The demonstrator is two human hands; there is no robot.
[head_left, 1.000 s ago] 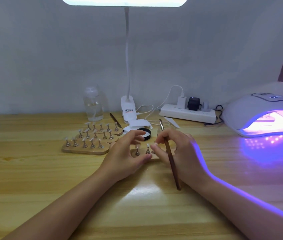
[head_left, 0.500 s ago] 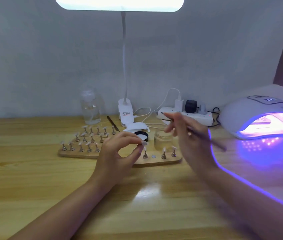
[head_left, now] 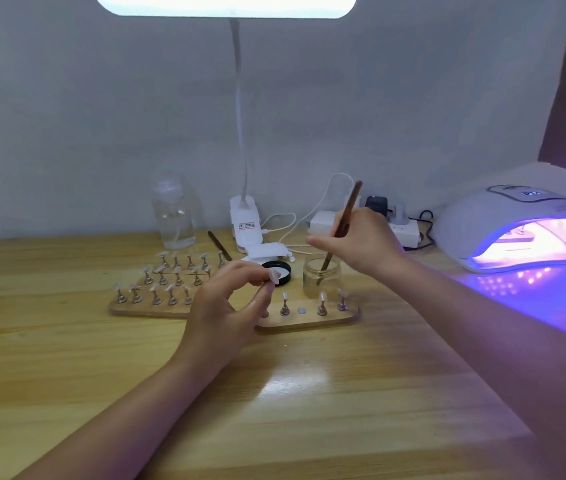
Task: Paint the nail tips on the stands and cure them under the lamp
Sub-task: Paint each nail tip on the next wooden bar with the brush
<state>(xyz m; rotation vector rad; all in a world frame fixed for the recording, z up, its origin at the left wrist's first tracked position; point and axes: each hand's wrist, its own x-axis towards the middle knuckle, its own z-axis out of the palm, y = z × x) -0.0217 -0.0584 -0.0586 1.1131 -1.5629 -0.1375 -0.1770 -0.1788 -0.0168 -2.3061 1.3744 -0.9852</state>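
Dipping the brush (head_left: 342, 227) in the jar (head_left: 321, 276) with your right hand (head_left: 361, 242), your left hand (head_left: 227, 306) pinches a nail tip (head_left: 274, 276) above the stand (head_left: 309, 318); overloading could drip gel onto the worktop (head_left: 66, 358).

A home nail-art desk, by the look of it: plain wooden table (head_left: 66, 358) against a bare wall, a clip-on desk light (head_left: 245, 223), a power strip (head_left: 402, 230) trailing chargers, a glowing violet curing lamp (head_left: 517, 226), and wooden stands (head_left: 149, 308) studded with nail tips.
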